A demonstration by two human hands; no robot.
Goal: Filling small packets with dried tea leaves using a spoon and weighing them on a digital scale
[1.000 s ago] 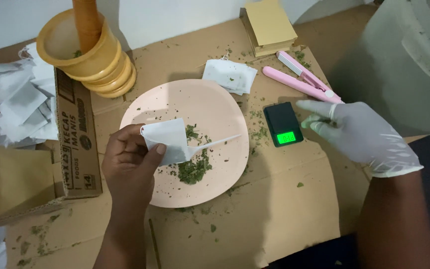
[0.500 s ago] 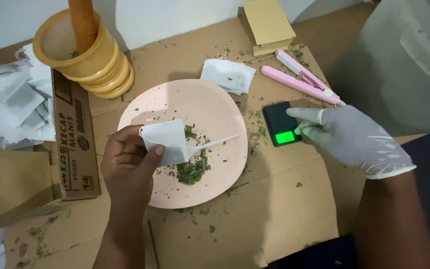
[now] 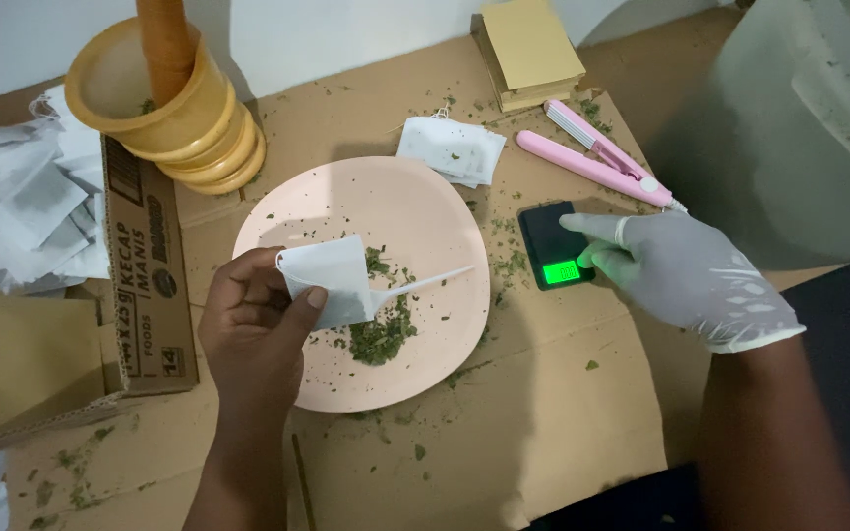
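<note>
**Between my fingers: sachet and scale**

Between my left-hand fingers (image 3: 309, 300), clamped: one empty white sachet (image 3: 327, 280), over pink plate (image 3: 366, 285) of green herb (image 3: 383, 334). Under my gloved right-hand fingers (image 3: 592, 228), spread apart: black pocket scale (image 3: 553, 246), display lit green, fingertips touching it.

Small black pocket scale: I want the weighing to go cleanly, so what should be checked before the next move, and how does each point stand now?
1. Small black pocket scale switched on: ok, green display lit.
2. Scale platform bare: cannot tell, the gloved right hand rests its fingers on it.
3. White paper sachet held: ok, pinched by the bare left hand.
4. Dried green herb within reach: ok, piled on the round pink plate.
5. White plastic spoon ready: ok, lying on the plate.
</note>
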